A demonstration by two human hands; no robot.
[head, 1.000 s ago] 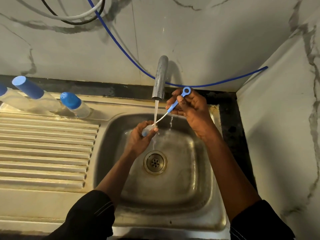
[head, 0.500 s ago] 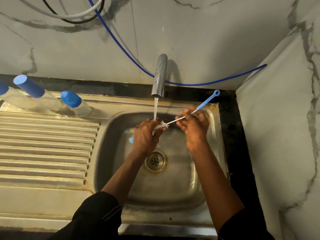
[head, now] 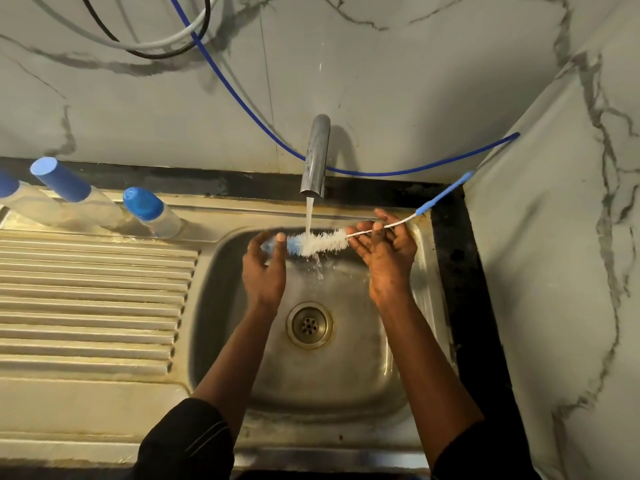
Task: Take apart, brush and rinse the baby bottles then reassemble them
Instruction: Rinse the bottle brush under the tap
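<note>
My left hand (head: 264, 271) pinched the blue tip of a long, white-bristled bottle brush (head: 323, 241) with a wire stem and a blue handle, while my right hand (head: 386, 252) closed lightly round the wire. The brush lay level under the water stream (head: 308, 216) from a chrome tap (head: 316, 157), above a steel sink (head: 346, 386). Clear baby bottles (head: 152, 213) with blue caps stood at the back of the ribbed drainboard (head: 86, 306), well left.

Pale grey, marble-veined wall tiles (head: 398, 81) rise on the far side and meet a matching tiled side wall (head: 571, 289) on the right. A black stone counter strip (head: 464, 289) borders the stainless steel sink (head: 346, 393), whose ribbed draining board (head: 86, 306) stretches left. The light is dim and warm.
</note>
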